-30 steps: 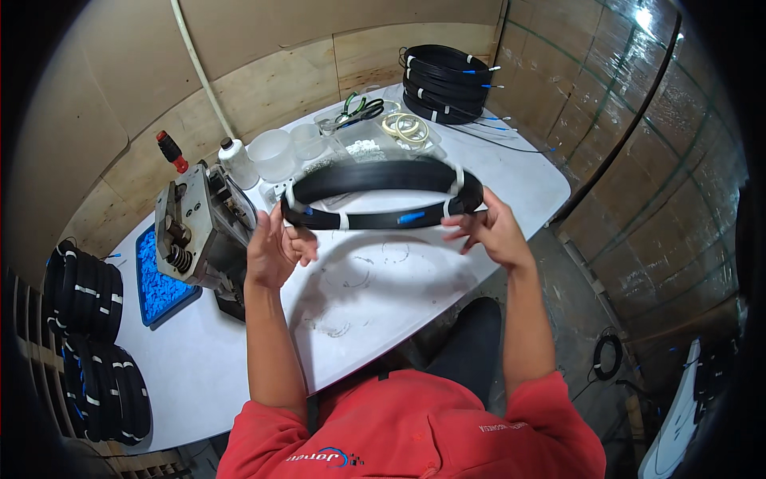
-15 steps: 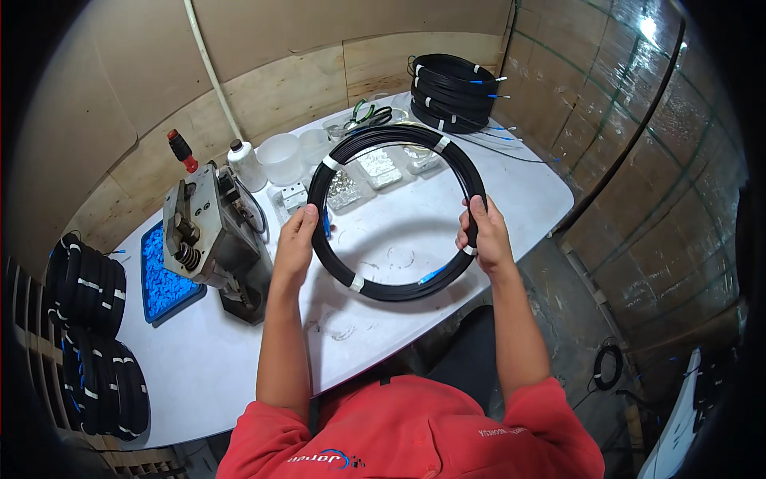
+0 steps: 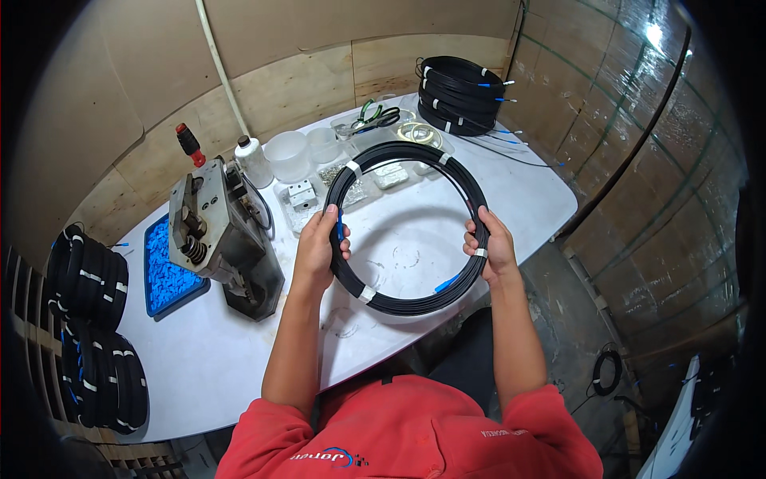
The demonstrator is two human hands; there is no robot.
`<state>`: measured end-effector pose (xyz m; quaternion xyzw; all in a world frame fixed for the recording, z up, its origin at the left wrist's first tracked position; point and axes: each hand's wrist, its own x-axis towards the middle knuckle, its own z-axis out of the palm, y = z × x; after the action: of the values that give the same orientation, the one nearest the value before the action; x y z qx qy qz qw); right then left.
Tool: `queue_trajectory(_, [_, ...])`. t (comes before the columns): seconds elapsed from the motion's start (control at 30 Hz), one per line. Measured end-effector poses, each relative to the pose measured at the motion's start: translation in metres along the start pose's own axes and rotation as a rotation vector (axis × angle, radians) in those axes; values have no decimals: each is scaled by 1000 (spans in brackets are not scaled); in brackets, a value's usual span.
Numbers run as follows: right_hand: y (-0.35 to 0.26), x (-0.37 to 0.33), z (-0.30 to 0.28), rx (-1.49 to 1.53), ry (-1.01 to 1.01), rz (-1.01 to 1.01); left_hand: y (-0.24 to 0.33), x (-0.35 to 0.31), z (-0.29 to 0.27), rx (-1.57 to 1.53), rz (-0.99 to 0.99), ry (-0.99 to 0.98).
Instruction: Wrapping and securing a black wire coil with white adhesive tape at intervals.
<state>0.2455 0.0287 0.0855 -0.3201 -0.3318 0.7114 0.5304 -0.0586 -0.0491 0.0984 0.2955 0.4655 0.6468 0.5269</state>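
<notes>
I hold a black coil of thin cable [image 3: 415, 160], bound with white tape bands and showing small blue ends, above the white table [image 3: 207, 359]. My left hand [image 3: 321, 249] grips the coil's left side. My right hand [image 3: 491, 246] grips its right side. The ring faces up toward me, tilted slightly, with the tabletop visible through its middle.
A grey metal press machine [image 3: 219, 235] stands left of my hands beside a blue tray of small blue parts [image 3: 163, 267]. Clear cups, a white bottle [image 3: 254, 160] and small packets sit behind. Finished coils are stacked at the far right [image 3: 463, 92] and left [image 3: 88, 279].
The coil was held edge-on a second ago; I have turned it so its open ring faces me and lowered it slightly toward the table.
</notes>
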Motion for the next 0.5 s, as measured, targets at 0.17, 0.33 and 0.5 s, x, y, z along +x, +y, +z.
queue_trajectory(0.17, [10, 9, -16, 52, 56, 63, 2, -3, 4, 6, 47, -47])
queue_trajectory(0.33, [3, -8, 10, -78, 92, 5, 13, -16, 8, 49, 157, -83])
queue_trajectory(0.5, [-12, 0, -17, 49, -306, 69, 17, -3, -21, 193, 104, -149])
